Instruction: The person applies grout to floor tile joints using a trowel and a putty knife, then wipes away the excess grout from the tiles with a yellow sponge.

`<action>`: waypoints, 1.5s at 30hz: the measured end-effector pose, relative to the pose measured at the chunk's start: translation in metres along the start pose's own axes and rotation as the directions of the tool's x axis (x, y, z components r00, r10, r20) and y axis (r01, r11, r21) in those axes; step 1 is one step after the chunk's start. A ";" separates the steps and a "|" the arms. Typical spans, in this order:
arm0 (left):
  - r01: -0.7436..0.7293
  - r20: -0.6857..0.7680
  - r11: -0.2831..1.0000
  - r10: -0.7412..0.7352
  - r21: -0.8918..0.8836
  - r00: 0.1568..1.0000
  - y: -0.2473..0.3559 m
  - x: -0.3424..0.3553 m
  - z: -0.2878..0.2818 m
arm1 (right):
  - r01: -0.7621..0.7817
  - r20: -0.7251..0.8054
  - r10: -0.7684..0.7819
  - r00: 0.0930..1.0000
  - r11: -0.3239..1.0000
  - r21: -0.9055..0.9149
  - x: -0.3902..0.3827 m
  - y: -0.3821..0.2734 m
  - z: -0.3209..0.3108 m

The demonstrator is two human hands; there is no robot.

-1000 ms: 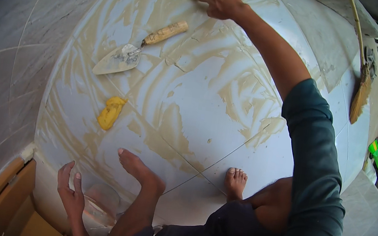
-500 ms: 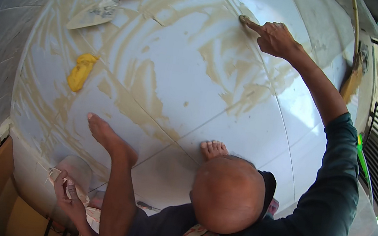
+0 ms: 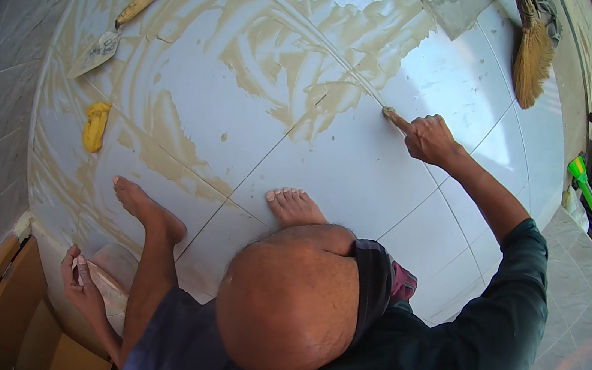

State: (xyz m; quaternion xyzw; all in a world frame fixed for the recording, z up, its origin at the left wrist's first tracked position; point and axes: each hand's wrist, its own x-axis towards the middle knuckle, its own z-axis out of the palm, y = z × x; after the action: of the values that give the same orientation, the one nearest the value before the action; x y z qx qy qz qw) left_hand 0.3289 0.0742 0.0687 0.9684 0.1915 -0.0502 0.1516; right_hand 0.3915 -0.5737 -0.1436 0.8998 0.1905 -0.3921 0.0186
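While the right hand (image 3: 430, 138) presses 1 fingertip into the tile joint (image 3: 356, 80), the left hand (image 3: 81, 283) grips a pale scraper (image 3: 101, 280)

Right hand (image 3: 430, 138) extended forward, forefinger pointing down-left; left hand (image 3: 81, 283) low, fingers curled closed.

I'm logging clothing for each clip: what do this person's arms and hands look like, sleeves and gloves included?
The right arm wears a long dark teal sleeve pushed above the wrist; the right hand is bare. The left hand and forearm are bare too: no gloves, rings or watch visible.
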 end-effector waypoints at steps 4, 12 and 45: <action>-0.030 0.037 0.991 0.025 0.131 0.999 0.020 -0.008 -0.012 | -0.142 -0.144 0.162 0.976 0.980 0.143 0.015 -0.019 0.005; 0.104 0.078 0.958 -0.129 0.266 0.989 0.023 -0.062 -0.028 | -0.191 -0.197 0.318 0.928 0.855 0.482 0.007 -0.026 0.000; 0.508 -0.004 0.826 -0.525 -0.246 0.851 -0.063 -0.287 0.012 | 0.091 -0.390 0.029 0.920 0.955 0.284 0.061 -0.179 -0.034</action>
State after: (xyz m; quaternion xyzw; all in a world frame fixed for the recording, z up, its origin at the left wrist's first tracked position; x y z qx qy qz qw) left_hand 0.0393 0.0239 0.0844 0.8566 0.4560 -0.0316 0.2392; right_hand 0.3890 -0.3818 -0.1430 0.9491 0.1439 -0.2296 -0.1609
